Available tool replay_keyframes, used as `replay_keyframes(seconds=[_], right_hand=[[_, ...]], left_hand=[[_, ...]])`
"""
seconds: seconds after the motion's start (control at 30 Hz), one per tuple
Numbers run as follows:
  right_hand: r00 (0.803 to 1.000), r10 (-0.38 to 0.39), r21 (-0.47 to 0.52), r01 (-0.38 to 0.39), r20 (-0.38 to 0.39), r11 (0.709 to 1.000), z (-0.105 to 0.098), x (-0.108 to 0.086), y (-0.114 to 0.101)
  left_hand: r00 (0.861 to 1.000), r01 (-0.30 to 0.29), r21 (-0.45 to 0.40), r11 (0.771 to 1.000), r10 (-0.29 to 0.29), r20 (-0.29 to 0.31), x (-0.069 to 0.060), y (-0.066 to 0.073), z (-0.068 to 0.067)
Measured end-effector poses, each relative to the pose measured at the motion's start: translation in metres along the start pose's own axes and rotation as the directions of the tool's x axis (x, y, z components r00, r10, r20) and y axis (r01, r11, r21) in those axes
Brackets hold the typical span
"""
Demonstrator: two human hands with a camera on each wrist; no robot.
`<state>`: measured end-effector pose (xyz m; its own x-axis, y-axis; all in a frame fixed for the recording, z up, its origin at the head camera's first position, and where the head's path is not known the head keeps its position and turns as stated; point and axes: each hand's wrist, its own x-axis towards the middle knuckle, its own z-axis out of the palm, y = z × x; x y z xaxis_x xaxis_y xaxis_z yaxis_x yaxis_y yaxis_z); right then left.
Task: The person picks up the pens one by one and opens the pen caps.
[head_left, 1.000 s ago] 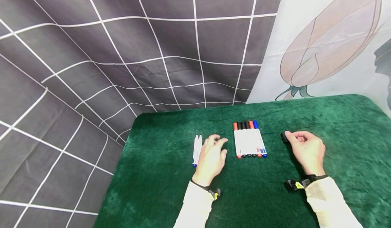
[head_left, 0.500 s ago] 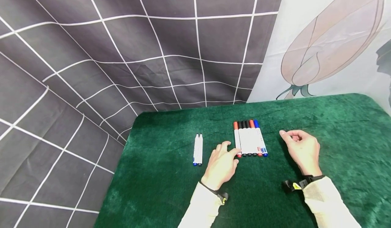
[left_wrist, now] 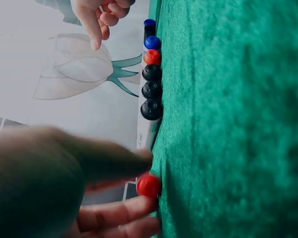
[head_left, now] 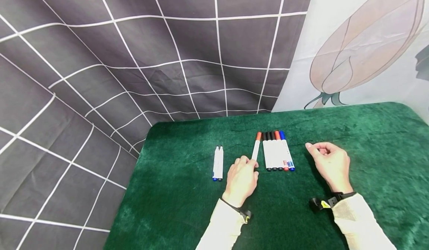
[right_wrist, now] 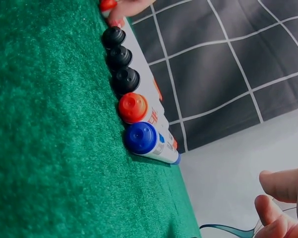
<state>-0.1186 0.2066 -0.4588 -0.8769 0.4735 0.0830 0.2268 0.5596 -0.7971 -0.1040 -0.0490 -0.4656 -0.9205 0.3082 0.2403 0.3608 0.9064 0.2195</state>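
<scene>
My left hand [head_left: 241, 179] pinches the lower end of a red-capped whiteboard marker [head_left: 256, 149], which lies tilted on the green cloth, apart from the row. In the left wrist view its red end [left_wrist: 148, 186] shows between thumb and fingers. To its right, several whiteboard markers [head_left: 277, 154] lie side by side: black ones, a red one and a blue one [right_wrist: 141, 139] at the row's right end. My right hand [head_left: 332, 166] hovers loosely bent right of the row; the right wrist view shows no object between its thumb [right_wrist: 283, 184] and fingers.
Two white markers [head_left: 218, 164] with blue and black ends lie together left of my left hand. A green cloth [head_left: 181, 205] covers the table. Grey gridded fabric [head_left: 187, 37] and a white flower-print sheet [head_left: 298, 89] hang behind it.
My left hand has moved right to the row, then drawn its leftmost red marker leftward. My right hand has shifted slightly left; the small black thing at its fingertips is out of sight.
</scene>
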Motion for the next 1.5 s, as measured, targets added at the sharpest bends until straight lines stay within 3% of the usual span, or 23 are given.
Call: replay_keyframes(seconds=[0.17, 0.3, 0.4, 0.53, 0.67, 0.87, 1.0, 1.23, 1.4, 1.5], right_hand=[[1.0, -0.024, 0.007, 0.024, 0.002, 1.0, 0.001, -0.001, -0.002], [0.999, -0.046, 0.006, 0.046, 0.007, 0.999, 0.002, -0.003, -0.004], [0.997, -0.069, 0.001, 0.069, 0.024, 0.998, 0.003, -0.005, -0.005], [0.986, -0.146, 0.001, 0.147, 0.076, 0.989, 0.005, -0.007, -0.006], [0.955, -0.238, 0.05, 0.232, 0.175, 0.971, 0.007, -0.008, -0.007], [0.899, -0.317, 0.094, 0.302, 0.303, 0.949, 0.009, -0.011, -0.013], [0.861, -0.359, 0.12, 0.339, 0.359, 0.933, 0.01, -0.014, -0.017], [0.811, -0.365, 0.243, 0.28, 0.457, 0.929, 0.011, -0.019, -0.023], [0.776, -0.399, 0.375, 0.226, 0.489, 0.899, 0.012, -0.021, -0.025], [0.764, -0.402, 0.384, 0.219, 0.505, 0.897, 0.013, -0.024, -0.027]], left_hand=[[0.991, 0.101, 0.014, 0.995, -0.1, -0.086, 0.001, -0.005, 0.0], [0.982, 0.172, -0.014, 0.985, -0.173, -0.076, 0.001, -0.009, -0.003], [0.98, 0.183, -0.009, 0.983, -0.183, -0.083, 0.001, -0.012, -0.006], [0.976, 0.164, -0.005, 0.986, -0.163, -0.145, 0.001, -0.018, -0.012], [0.969, 0.148, -0.034, 0.988, -0.152, -0.196, 0.002, -0.022, -0.019], [0.971, 0.158, -0.088, 0.983, -0.171, -0.168, 0.001, -0.024, -0.032], [0.977, 0.104, -0.113, 0.988, -0.123, -0.173, 0.001, -0.023, -0.039], [0.985, -0.042, -0.118, 0.992, 0.021, -0.172, 0.001, -0.025, -0.043], [0.984, -0.068, -0.119, 0.991, 0.047, -0.174, 0.0, -0.026, -0.045], [0.984, -0.054, -0.123, 0.991, 0.033, -0.173, 0.0, -0.027, -0.047]])
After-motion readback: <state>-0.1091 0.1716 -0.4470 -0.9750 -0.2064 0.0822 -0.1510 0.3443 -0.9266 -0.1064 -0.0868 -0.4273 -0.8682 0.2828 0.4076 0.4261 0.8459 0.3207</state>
